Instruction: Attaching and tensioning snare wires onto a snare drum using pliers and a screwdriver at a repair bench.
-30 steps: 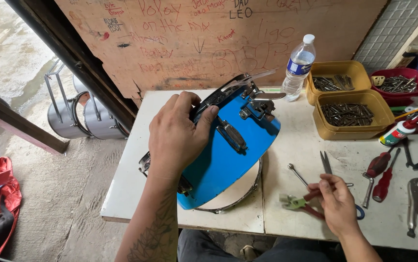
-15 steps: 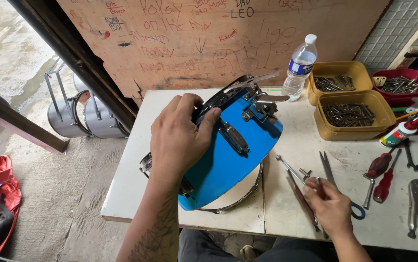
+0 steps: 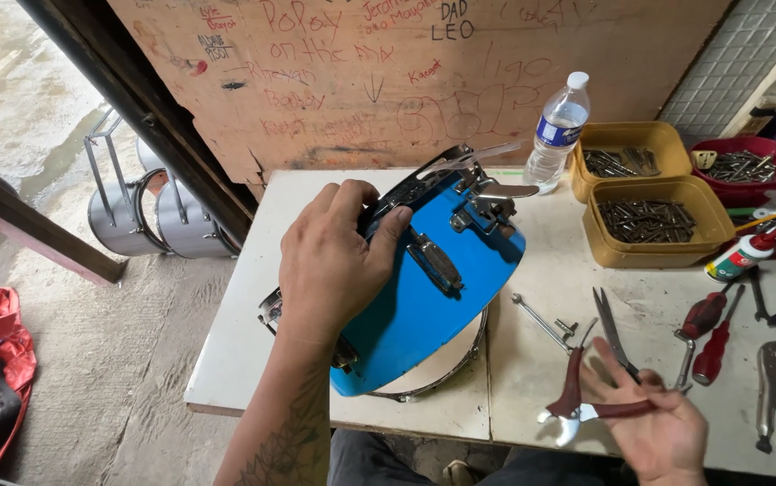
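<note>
White table (image 3: 253, 360): bears all items. Blue drum (image 3: 424, 288): tilted on its edge at table centre; rigid shell with chrome hoops and lugs, likely moderately heavy, glossy skin probably slippery; best gripped at the metal rim. Left hand (image 3: 329, 261): fingers spread and clamped over the upper rim. Right hand (image 3: 653, 423): fingers loosely curled around red-handled pliers (image 3: 586, 396), jaws apart, above the table's front edge. Pliers: small, stiff, light; held by the handles. Nearby: loose metal rod (image 3: 536, 317), scissors (image 3: 613, 333), two red screwdrivers (image 3: 707, 328).
</note>
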